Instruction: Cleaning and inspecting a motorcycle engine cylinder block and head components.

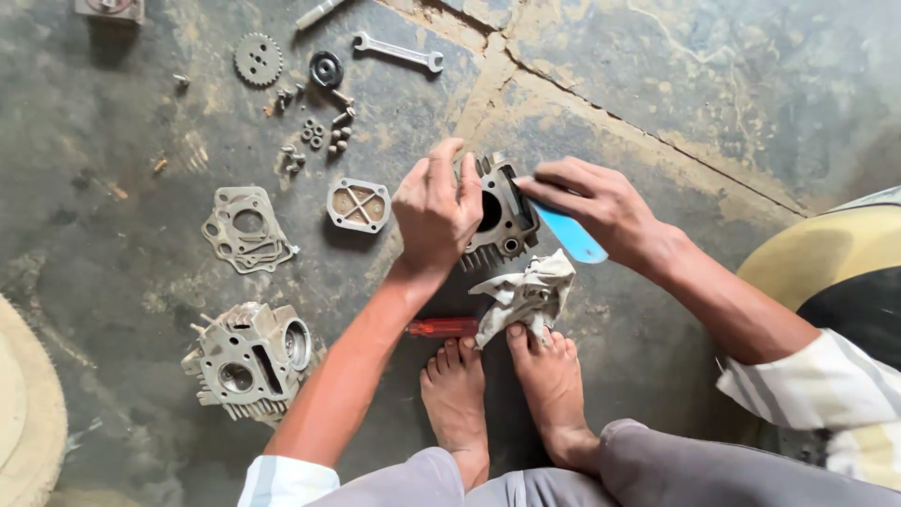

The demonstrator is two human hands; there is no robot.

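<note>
We crouch barefoot on a stained concrete floor (713, 84), working on a finned cylinder (502, 218) that stands near the middle of the floor, just beyond our toes. Our left hand (434, 208) is curled over the cylinder's left side, fingers closed around its top edge and gripping it. Our right hand (591, 202) is closed on a blue blade (571, 235), pinched between thumb and fingers, with the blade's far end against the cylinder's upper right face.

Just in front of the cylinder lies a crumpled rag (526, 296), its near edge touching the toes of our right foot (554, 385). A red-handled screwdriver (441, 327) lies beside the rag, partly under it, just beyond our left foot (455, 394).

To the left of the cylinder a small square cover (358, 205) lies flat, and farther left a gasket (246, 230). Toward the near left edge of the floor sits a cylinder head (249, 359). Along the far edge we see a sprocket (257, 58), a dark bearing (326, 69), a spanner (399, 51), and between them and the cover a scatter of nuts and bolts (319, 131).
</note>
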